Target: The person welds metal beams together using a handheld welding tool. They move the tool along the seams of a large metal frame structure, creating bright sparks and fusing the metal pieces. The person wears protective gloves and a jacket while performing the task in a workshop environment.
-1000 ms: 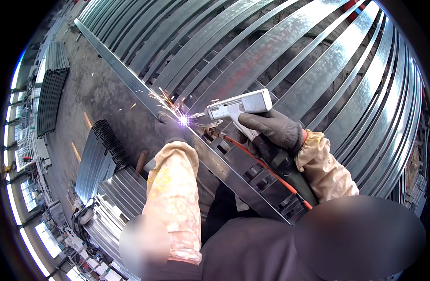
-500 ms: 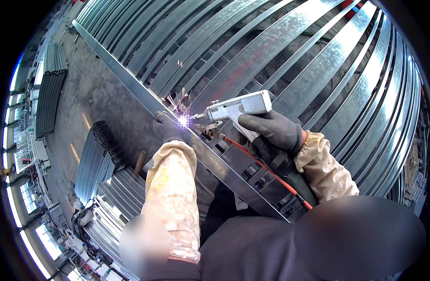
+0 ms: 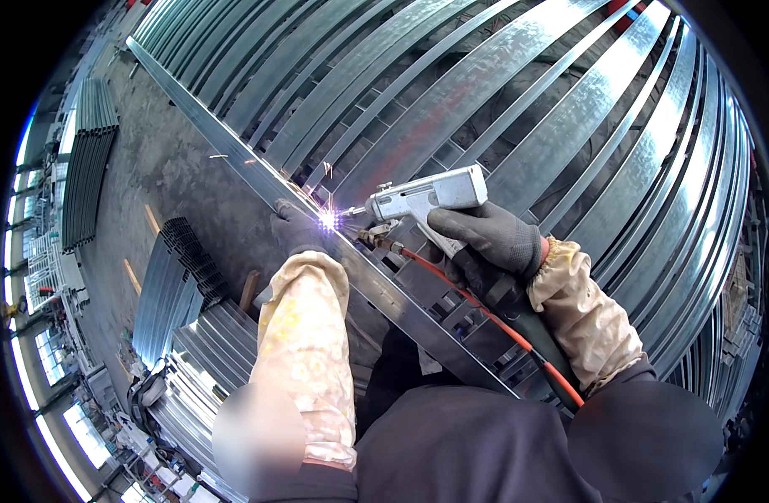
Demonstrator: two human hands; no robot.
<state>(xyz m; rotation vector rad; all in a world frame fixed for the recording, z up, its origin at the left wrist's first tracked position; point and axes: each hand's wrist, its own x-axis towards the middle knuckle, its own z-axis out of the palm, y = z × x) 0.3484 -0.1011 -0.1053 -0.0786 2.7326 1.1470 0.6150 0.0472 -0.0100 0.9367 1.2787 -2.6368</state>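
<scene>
My right hand [image 3: 489,235], in a dark grey glove, is wrapped round the grip of a silver pistol-shaped welding gun [image 3: 430,194]. The gun's nozzle points left, and a bright violet-white welding spot [image 3: 328,220] burns at its tip with small sparks above it. This spot lies on a long galvanized steel beam [image 3: 384,295] running diagonally across the view, where slats meet it. My left hand [image 3: 297,228], also gloved, grips the beam just left of the glare; its fingertips are partly hidden. An orange hose [image 3: 493,314] and a thick dark cable trail from the gun.
Many long galvanized slats [image 3: 451,109] spread from the beam to the upper right, with gaps between them. Stacked metal profiles [image 3: 208,360] stand at lower left, beside a dark perforated stack [image 3: 191,256]. Another bundle of profiles [image 3: 91,168] lies at far left on the concrete floor.
The welding spot still burns at nearly the same place. Its spark spray has changed shape, with a streak now flying left over the floor. Both hands keep their holds, with only slight shifts.
</scene>
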